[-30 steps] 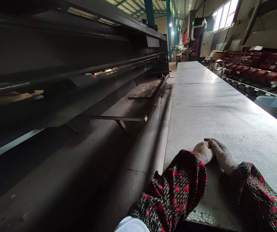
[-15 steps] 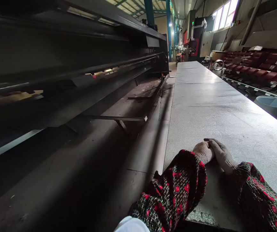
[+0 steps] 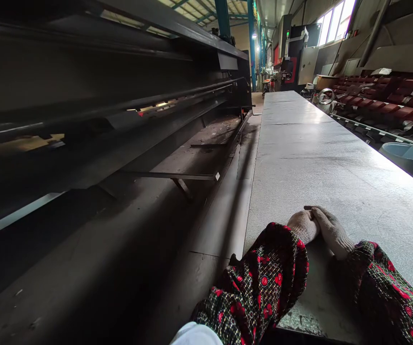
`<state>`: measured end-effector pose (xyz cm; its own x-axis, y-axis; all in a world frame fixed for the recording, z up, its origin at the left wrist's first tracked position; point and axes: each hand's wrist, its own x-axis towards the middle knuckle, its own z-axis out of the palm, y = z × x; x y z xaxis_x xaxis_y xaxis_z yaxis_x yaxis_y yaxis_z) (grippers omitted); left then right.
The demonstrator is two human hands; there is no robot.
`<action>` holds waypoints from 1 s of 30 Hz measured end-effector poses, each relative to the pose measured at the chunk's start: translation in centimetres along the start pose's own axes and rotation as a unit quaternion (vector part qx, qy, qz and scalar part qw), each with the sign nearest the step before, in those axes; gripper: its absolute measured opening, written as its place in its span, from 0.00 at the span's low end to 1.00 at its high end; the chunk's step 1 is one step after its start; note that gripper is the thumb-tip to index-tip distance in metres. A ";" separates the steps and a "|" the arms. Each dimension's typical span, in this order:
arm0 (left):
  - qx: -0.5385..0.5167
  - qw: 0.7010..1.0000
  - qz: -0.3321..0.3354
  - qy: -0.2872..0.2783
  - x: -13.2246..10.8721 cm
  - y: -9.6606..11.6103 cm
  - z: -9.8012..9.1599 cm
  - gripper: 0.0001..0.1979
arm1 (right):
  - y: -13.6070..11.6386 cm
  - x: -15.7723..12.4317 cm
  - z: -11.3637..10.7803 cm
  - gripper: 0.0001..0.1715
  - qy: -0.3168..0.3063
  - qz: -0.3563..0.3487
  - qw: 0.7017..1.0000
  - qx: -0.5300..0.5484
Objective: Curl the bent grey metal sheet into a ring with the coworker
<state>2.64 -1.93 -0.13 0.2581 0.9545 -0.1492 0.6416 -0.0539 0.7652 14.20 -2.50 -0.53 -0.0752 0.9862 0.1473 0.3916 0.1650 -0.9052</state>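
My left hand, in a pale knitted glove, rests at the near end of a long, flat grey metal sheet. Over its fingers lies my right hand, gloved the same way, with its fingers pressed together and folded round the left. The fingers of the left hand are hidden underneath. Neither hand shows a tool or part. Both forearms wear dark sleeves with red patterns, resting against the sheet's near end.
A long dark machine runs along the left. Its low frame bar juts over the floor. To the right stand a pale bucket and stacked dark red parts. A tall cabinet machine is at the back.
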 end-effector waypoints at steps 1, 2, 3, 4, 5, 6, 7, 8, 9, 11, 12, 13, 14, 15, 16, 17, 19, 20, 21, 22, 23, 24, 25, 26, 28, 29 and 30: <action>0.001 1.000 0.000 0.000 0.0 0.0 0.0 0.18 | 0.0 0.0 0.0 0.24 -0.001 0.001 1.000 0.001; 0.002 1.000 0.000 0.001 0.0 0.0 0.0 0.18 | -0.1 0.0 0.0 0.24 -0.003 0.003 1.000 0.001; 0.001 1.000 0.002 0.001 0.0 0.0 0.0 0.18 | -0.1 0.0 0.0 0.24 -0.004 0.004 1.000 0.000; 0.001 1.000 0.004 0.003 0.0 0.0 0.0 0.18 | -0.1 0.0 -0.1 0.24 -0.007 0.005 1.000 -0.003; 0.000 1.000 0.007 0.005 0.0 0.0 0.0 0.18 | -0.1 0.0 -0.1 0.24 -0.007 0.006 1.000 -0.006; -0.001 1.000 0.009 0.006 0.0 0.0 0.0 0.19 | -0.1 0.0 -0.1 0.24 -0.007 0.007 1.000 -0.008; -0.001 1.000 0.011 0.007 0.0 0.0 0.0 0.18 | 0.0 0.0 -0.1 0.24 -0.007 0.007 1.000 -0.010; -0.001 1.000 0.010 0.006 -0.1 0.0 -0.1 0.18 | 0.0 0.0 -0.1 0.24 -0.007 0.007 1.000 -0.011; 0.000 1.000 0.006 0.004 -0.1 0.1 -0.1 0.18 | 0.1 0.0 -0.1 0.24 -0.007 0.007 1.000 -0.010; 0.001 1.000 -0.004 0.000 -0.2 0.2 -0.3 0.18 | 0.1 0.0 0.0 0.24 -0.004 0.002 1.000 -0.007; 0.002 1.000 -0.009 0.000 -0.2 0.3 -0.3 0.18 | 0.2 0.0 0.0 0.24 -0.002 -0.001 1.000 -0.006; 0.002 1.000 -0.013 0.000 -0.2 0.4 -0.3 0.18 | 0.2 0.1 0.0 0.24 0.001 -0.004 1.000 -0.004; 0.002 1.000 -0.014 0.002 -0.2 0.4 -0.3 0.18 | 0.2 0.1 0.0 0.24 0.003 -0.006 1.000 -0.003; 0.001 1.000 -0.012 0.005 -0.2 0.3 -0.2 0.18 | 0.2 0.1 0.0 0.24 0.003 -0.006 1.000 -0.002; 0.000 1.000 -0.010 0.007 -0.1 0.3 -0.2 0.19 | 0.3 0.1 0.1 0.24 0.002 -0.005 1.000 -0.001; -0.001 1.000 -0.007 0.008 -0.1 0.2 -0.1 0.19 | 0.3 0.1 0.1 0.24 0.001 -0.004 1.000 -0.001; -0.003 1.000 0.001 0.008 0.0 0.0 0.1 0.19 | 0.4 0.1 0.0 0.24 0.000 -0.003 1.000 -0.002; -0.004 1.000 0.004 0.007 0.0 -0.1 0.1 0.19 | 0.4 0.1 0.0 0.23 -0.001 -0.004 1.000 -0.004; -0.004 1.000 0.004 0.007 0.1 -0.1 0.2 0.19 | 0.4 0.1 0.0 0.23 -0.001 -0.005 1.000 -0.007; -0.003 1.000 0.003 0.007 0.1 -0.2 0.2 0.19 | 0.4 0.1 0.0 0.23 -0.001 -0.006 1.000 -0.008; -0.002 1.000 0.001 0.007 0.1 -0.2 0.2 0.19 | 0.5 0.1 0.0 0.23 0.000 -0.007 1.000 -0.009; -0.002 1.000 0.000 0.008 0.1 -0.1 0.2 0.19 | 0.5 0.2 0.0 0.23 0.000 -0.006 1.000 -0.007; -0.002 1.000 -0.001 0.009 0.1 -0.1 0.2 0.19 | 0.5 0.2 0.0 0.23 0.000 -0.006 1.000 -0.005; -0.003 1.000 -0.001 0.011 0.1 -0.1 0.1 0.19 | 0.5 0.2 0.0 0.23 0.001 -0.005 1.000 -0.002; -0.005 1.000 -0.001 0.014 0.0 0.0 0.1 0.19 | 0.6 0.2 0.1 0.23 0.000 -0.004 1.000 -0.002; -0.006 1.000 0.000 0.014 0.0 0.0 0.1 0.19 | 0.6 0.2 0.1 0.23 0.000 -0.003 1.000 -0.002; -0.005 1.000 0.002 0.015 -0.1 0.0 0.1 0.19 | 0.6 0.2 0.1 0.23 -0.001 -0.004 1.000 -0.002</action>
<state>2.72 -2.02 -0.20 0.2388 0.9626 -0.1281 0.6336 -0.0545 0.7717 14.36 -2.20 -1.06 -0.0795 0.9850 0.1533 0.3939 0.1723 -0.9029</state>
